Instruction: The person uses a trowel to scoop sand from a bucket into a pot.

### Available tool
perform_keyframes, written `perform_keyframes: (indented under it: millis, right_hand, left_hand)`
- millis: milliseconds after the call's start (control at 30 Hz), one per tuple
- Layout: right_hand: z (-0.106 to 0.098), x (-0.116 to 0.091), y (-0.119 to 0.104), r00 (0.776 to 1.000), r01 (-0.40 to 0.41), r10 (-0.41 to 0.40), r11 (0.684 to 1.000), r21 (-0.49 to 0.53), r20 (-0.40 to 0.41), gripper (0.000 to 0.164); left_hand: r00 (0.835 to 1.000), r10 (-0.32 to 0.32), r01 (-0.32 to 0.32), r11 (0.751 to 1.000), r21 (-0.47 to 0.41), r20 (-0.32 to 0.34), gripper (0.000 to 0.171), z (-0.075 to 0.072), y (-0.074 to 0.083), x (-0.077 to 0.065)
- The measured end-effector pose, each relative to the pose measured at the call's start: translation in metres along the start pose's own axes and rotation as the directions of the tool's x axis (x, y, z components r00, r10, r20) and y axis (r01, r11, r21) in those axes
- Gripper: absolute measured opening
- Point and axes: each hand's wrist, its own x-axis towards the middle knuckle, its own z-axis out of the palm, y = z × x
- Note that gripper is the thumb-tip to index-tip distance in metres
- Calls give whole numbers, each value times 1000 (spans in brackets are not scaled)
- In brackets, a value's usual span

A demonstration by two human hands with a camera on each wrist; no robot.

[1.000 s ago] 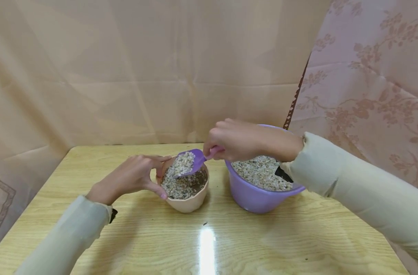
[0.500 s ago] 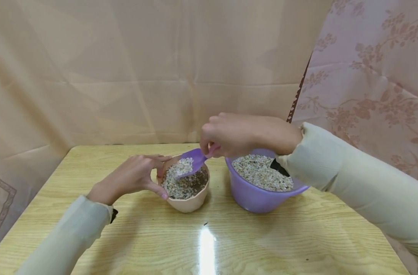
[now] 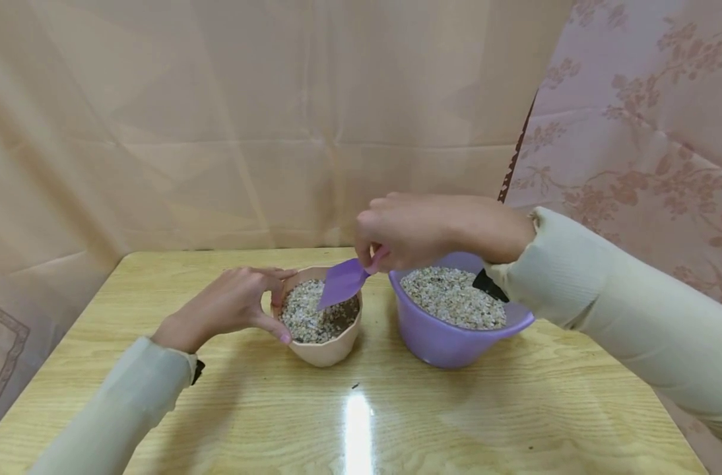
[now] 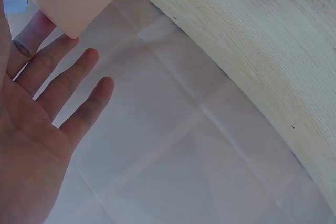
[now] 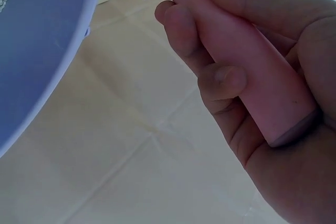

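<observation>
Left hand (image 3: 233, 305), fingers spread, touches pot (image 3: 324, 351) at 9 o'clock; right hand (image 3: 405, 231) grips tilted scoop (image 3: 341, 282) at its 2 o'clock end.

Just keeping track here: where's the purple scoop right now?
In the head view, the purple scoop is near the middle, held in the right grip, partly over the peach pot and left of the purple tub.

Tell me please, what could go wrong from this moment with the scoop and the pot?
Pale granules could scatter past the rim of the peach pot, since the purple scoop is tipped over its opening.
The peach pot might shift if bumped, as the left grip holds it from one side only.
The right cuff seems to overhang the purple tub, so it might brush the granules.
</observation>
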Motion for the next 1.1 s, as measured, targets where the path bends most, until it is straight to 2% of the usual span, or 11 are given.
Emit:
perform_keyframes:
  millis: [367,700,867,967,1100]
  right_hand:
    - [10,-12,18,987,105,-99,994,38,-125,13]
    - [12,-37,42,977,86,-72,994,63,-200,12]
    - [15,-50,52,975,71,-48,993,98,-219,13]
    - [17,-59,57,971,76,-47,990,117,-234,13]
    - [19,-69,61,965,90,-53,987,132,-258,13]
  left_hand:
    - [1000,-20,21,1000,-14,23,49,-2,-2,2]
    - [997,-42,43,999,-17,60,47,-7,-2,5]
    - [997,-49,49,999,0,52,47,-8,-3,7]
    - [999,-38,37,999,23,26,48,-9,-1,10]
    - [1000,-6,6,999,48,-12,62,-9,2,15]
